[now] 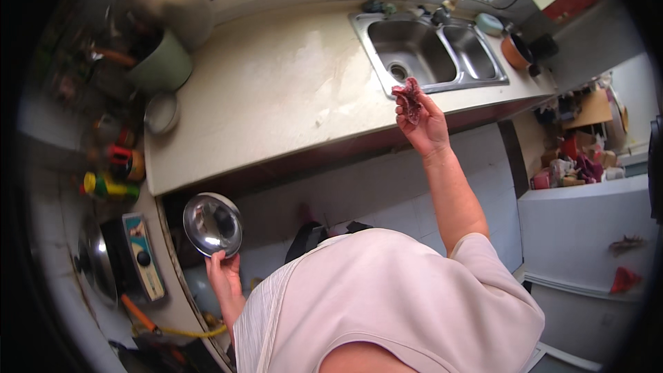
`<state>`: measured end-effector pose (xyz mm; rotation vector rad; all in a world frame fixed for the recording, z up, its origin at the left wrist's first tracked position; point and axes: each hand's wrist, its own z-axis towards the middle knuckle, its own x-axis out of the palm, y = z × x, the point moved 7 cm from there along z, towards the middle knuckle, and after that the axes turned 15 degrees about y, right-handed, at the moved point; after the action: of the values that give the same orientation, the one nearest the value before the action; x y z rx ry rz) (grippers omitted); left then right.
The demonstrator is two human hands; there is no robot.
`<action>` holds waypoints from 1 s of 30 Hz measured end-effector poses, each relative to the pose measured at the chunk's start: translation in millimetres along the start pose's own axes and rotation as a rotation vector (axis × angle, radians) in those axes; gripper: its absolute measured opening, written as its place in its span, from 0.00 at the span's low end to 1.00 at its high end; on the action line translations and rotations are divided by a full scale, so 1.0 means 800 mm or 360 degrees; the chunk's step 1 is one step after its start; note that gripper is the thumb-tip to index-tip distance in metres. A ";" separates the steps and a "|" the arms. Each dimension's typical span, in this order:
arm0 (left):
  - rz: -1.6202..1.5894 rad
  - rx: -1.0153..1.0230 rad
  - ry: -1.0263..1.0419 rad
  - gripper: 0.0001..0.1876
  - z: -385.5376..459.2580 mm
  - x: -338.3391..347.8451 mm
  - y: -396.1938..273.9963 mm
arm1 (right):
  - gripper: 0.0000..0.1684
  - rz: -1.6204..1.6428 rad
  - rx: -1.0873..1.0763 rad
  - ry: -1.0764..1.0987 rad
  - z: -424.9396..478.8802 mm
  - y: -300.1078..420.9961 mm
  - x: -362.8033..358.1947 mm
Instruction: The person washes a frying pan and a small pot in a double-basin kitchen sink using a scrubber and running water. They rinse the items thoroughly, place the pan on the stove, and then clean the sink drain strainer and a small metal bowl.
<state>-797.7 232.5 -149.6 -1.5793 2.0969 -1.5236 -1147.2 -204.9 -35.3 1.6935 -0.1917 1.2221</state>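
My left hand (224, 273) holds a shiny round metal bowl (213, 224) by its rim, beside the counter's front left corner. The bowl is tilted, with its rounded side partly towards me. Pinched in my right hand (426, 123) is a crumpled dark red cloth (411, 101), just above the counter's front edge by the sink. The steel double sink (414, 52) is set into the pale countertop (279, 83). Its larger basin shows a drain, and a faucet (448, 6) stands behind the basins.
A green pot (164, 65) and a small bowl (161, 113) stand at the counter's left end. Bottles (111, 187) and a gas stove (142, 259) are to the left. An orange pot (515, 52) sits right of the sink. A white refrigerator (575, 228) stands at right.
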 end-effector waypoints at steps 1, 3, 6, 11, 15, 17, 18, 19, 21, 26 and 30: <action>0.0013 -0.0021 0.0059 0.20 0.033 0.027 0.002 | 0.18 -0.0005 -0.0080 0.0010 -0.001 0.027 0.004; 0.0000 -0.0068 0.0204 0.20 0.074 0.098 -0.008 | 0.19 -0.0078 -0.0191 -0.0020 -0.001 0.076 -0.015; 0.0077 -0.0113 0.0375 0.20 0.128 0.165 -0.014 | 0.19 -0.0053 -0.0341 0.0106 0.015 0.129 -0.035; 0.0166 -0.0154 0.0400 0.21 0.165 0.258 -0.005 | 0.20 0.0094 -0.0518 0.0125 0.060 0.180 -0.108; 0.0088 -0.0127 0.0267 0.17 0.175 0.300 0.036 | 0.19 0.0134 -0.0434 -0.0154 0.129 0.191 -0.200; -0.0018 -0.0185 0.0181 0.15 0.186 0.318 0.072 | 0.15 -0.0467 -0.0050 -0.0708 0.142 0.186 -0.311; -0.0064 -0.0231 0.0195 0.12 0.182 0.351 0.086 | 0.17 -0.0612 0.0211 -0.0854 0.142 0.182 -0.370; -0.0141 -0.0261 0.0203 0.12 0.182 0.367 0.100 | 0.18 -0.0488 0.0129 -0.0753 0.161 0.187 -0.370; -0.0250 -0.0289 0.0145 0.13 0.189 0.395 0.126 | 0.19 -0.0096 0.0010 -0.0495 0.195 0.200 -0.368; -0.0359 -0.0296 0.0121 0.16 0.235 0.460 0.190 | 0.20 0.0039 0.0125 -0.0531 0.238 0.242 -0.399; -0.0346 -0.0329 0.0068 0.16 0.260 0.499 0.222 | 0.22 0.0302 0.0117 -0.0503 0.243 0.258 -0.395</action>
<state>-973.4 -215.1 -206.1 -1.9185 2.2318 -1.4512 -1302.5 -581.7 -154.1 1.9634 -0.5141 1.1014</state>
